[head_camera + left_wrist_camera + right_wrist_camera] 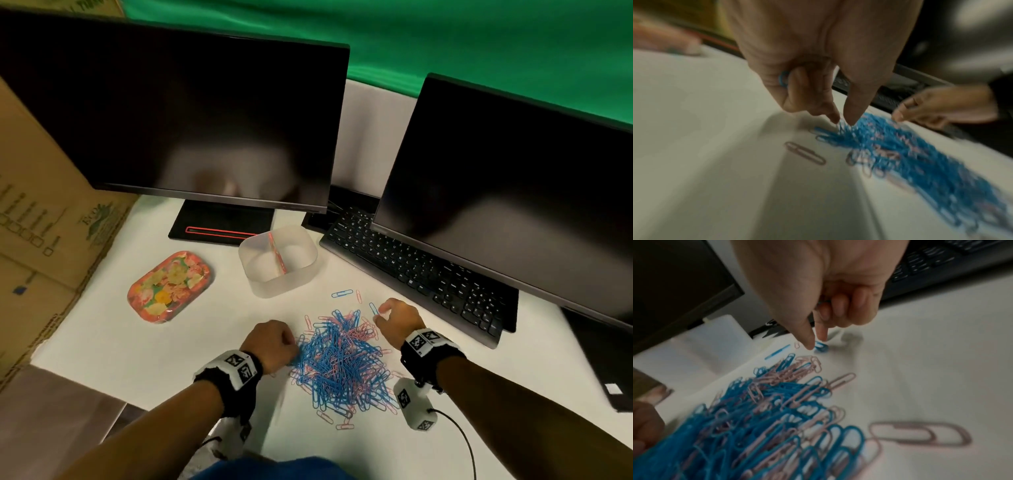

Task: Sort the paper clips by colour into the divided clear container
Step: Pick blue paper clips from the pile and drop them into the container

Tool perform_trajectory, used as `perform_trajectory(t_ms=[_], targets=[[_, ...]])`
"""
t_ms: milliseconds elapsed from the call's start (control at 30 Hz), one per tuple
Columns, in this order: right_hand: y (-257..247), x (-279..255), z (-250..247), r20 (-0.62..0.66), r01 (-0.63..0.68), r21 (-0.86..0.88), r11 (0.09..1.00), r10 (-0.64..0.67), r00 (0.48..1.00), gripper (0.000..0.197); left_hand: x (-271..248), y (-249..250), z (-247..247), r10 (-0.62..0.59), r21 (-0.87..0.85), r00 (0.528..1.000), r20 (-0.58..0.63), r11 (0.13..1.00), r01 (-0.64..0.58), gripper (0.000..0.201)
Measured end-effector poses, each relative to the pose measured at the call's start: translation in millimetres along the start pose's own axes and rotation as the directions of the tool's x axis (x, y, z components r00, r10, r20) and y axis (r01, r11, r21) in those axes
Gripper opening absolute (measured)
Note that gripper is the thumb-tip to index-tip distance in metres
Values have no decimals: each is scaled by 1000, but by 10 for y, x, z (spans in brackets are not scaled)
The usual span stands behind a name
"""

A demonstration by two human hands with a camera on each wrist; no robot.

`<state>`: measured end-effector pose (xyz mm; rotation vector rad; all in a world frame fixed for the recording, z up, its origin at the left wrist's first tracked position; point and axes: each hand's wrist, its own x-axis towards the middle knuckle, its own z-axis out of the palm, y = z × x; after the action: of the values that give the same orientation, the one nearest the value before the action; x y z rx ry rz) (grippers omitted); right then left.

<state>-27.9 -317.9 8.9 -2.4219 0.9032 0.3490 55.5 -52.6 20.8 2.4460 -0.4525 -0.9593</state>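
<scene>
The right hand pinches a blue clip at the pile's far right edge, the left hand pinches blue clips at its left edge, and the divided container lies beyond, slightly left.

A: Office desk?
B: Yep. Two dark flat-screen monitors, black keyboard, white desktop. Brown cardboard boxes at left, green cloth backdrop behind.

two dark monitors, a black keyboard, a floral tray, a cardboard box, green backdrop
</scene>
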Motion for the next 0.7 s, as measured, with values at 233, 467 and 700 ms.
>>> perform_trajectory(t_ms=[233, 467, 700], targets=[[-102, 97, 22, 0, 11, -256, 967, -12, 1000, 25, 44, 48, 87, 36, 238, 999, -4, 971, -34, 20], [-181, 44, 24, 58, -9, -338, 941, 30, 998, 25, 4, 12, 46, 91, 190, 996, 2, 978, -90, 7], [-291, -68, -113, 189, 35, 276, 960, -90, 978, 29, -62, 88, -235, 0, -451, 1000, -31, 893, -14, 24]])
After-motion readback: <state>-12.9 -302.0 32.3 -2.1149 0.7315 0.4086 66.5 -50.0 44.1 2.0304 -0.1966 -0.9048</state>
